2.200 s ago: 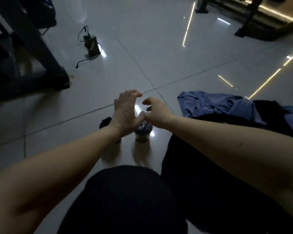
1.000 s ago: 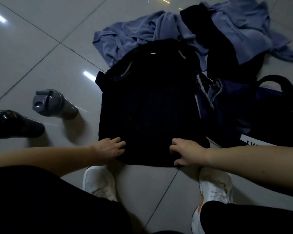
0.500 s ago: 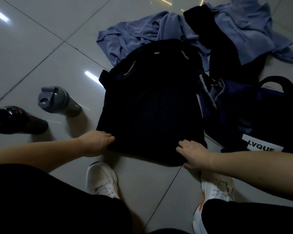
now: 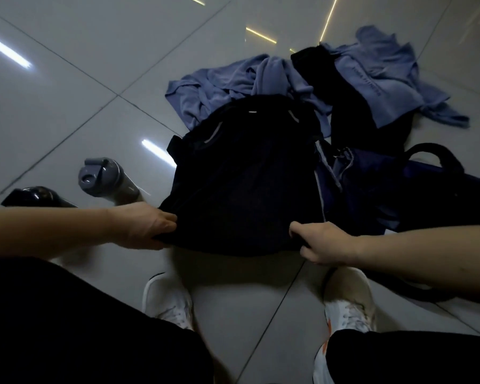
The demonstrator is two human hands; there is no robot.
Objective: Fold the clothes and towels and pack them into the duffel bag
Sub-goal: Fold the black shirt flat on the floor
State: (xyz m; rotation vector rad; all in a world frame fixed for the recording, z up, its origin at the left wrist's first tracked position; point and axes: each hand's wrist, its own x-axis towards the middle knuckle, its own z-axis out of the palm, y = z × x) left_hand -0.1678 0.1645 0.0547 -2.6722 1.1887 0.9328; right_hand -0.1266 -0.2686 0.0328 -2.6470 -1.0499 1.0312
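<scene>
Gripping the black garment hem: left hand and right hand; it lies between the hands.

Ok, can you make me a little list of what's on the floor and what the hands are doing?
left hand: grips the near left corner of the black shirt
right hand: grips its near right corner
black shirt: spread on the tiled floor
blue clothes: crumpled heap behind the shirt
duffel bag: dark, right of the shirt
grey bottle: left of the shirt
black bottle: further left
</scene>
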